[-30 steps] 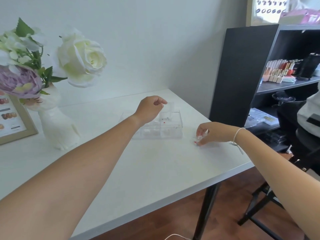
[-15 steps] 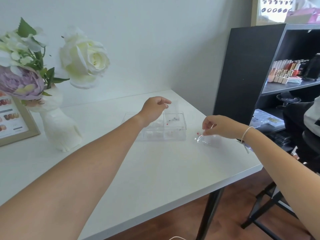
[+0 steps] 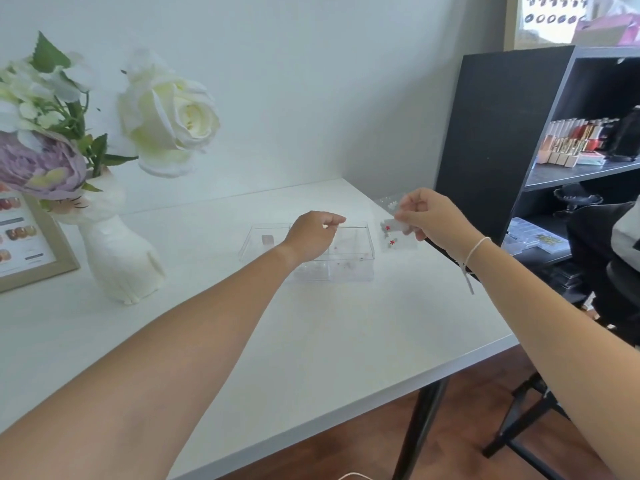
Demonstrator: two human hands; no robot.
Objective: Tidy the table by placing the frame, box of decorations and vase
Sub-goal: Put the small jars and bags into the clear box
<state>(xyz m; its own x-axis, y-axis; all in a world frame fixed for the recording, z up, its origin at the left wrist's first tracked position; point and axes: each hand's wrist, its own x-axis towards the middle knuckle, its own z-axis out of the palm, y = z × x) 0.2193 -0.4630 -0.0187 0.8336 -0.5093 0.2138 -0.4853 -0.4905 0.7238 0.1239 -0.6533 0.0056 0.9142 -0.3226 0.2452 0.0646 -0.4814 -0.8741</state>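
Over the clear compartmented box (image 3: 308, 252) on the white counter (image 3: 311, 341), the left hand (image 3: 311, 233) hovers with fingers curled shut, apparently empty. Right of the box, the right hand (image 3: 433, 216) pinches a small clear packet (image 3: 393, 233) of red decorations, now lifted off the counter. Left of the box stand the white vase (image 3: 117, 251) and frame (image 3: 31, 244).

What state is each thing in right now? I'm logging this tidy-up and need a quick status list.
Clear box: on the table, no lid visible, small decorations in its compartments.
Left hand: over the box, fingertips pinched.
Right hand: raised, pinching a small clear packet with red pieces.
Vase: upright, holding flowers.
Frame: standing at the left edge, partly cut off.
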